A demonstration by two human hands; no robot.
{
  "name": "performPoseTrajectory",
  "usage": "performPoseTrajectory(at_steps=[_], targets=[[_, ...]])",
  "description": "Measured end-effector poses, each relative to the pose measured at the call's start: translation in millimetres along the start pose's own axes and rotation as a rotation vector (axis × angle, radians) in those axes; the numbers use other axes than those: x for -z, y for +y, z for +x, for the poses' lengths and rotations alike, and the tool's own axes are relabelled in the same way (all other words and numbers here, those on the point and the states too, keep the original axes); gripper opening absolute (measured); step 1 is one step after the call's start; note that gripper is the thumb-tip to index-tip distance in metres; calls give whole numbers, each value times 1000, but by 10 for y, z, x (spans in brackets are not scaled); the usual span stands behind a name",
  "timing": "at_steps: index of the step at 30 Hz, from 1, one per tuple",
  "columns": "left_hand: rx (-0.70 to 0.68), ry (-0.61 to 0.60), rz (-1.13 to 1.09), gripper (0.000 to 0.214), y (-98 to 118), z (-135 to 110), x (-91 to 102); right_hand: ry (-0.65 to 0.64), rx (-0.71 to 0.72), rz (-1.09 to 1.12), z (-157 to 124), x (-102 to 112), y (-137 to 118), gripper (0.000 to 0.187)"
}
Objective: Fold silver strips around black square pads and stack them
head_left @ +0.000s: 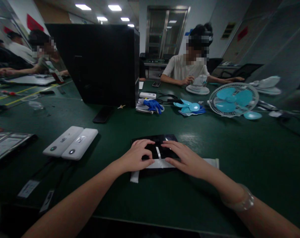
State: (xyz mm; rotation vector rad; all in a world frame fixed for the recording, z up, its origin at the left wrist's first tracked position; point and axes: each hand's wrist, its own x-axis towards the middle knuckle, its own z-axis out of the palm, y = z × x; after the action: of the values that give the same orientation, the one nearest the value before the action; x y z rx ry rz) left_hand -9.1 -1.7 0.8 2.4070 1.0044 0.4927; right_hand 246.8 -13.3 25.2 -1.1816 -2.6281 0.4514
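A glossy black flat panel (151,152) lies on the green table in front of me. A pale strip (161,163) that looks like tape or paper runs across its near edge, its ends reaching past both sides. A short white strip (158,152) stands out from it across the dark surface. My left hand (137,155) rests on the panel's left part, fingers apart, thumb at the pale strip. On the right part lies my right hand (184,158), with fingers spread and thumb near the strip. Neither hand grips anything.
Two white power banks (80,143) with cables lie left. A dark phone (103,115) lies by a large black case (97,66). Blue gloves (153,106), blue fan blades (187,106) and a round fan (233,99) stand farther back. A person (187,71) sits opposite.
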Motion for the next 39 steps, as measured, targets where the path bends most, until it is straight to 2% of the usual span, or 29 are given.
performPoseTrajectory(at_steps=[5,9,16,21,32,39], targets=[[65,0,-111,18,-39,42,-27,-68,160,-19,-57,12,-100,38],[99,-5,-167,17,-40,48,-37,-30,247,-136,-49,-11,-79,39],[52,51,84,25,79,5,-53,-8,296,-236,-51,-66,-3,39],[62,67,139,24,118,-15,-65,20,292,-234,-37,-111,-9,35],[159,42,100,21,44,-34,-138,8,240,-241,-17,-101,-75,30],[142,47,93,23,39,-31,-130,10,215,-241,-14,-75,-152,29]])
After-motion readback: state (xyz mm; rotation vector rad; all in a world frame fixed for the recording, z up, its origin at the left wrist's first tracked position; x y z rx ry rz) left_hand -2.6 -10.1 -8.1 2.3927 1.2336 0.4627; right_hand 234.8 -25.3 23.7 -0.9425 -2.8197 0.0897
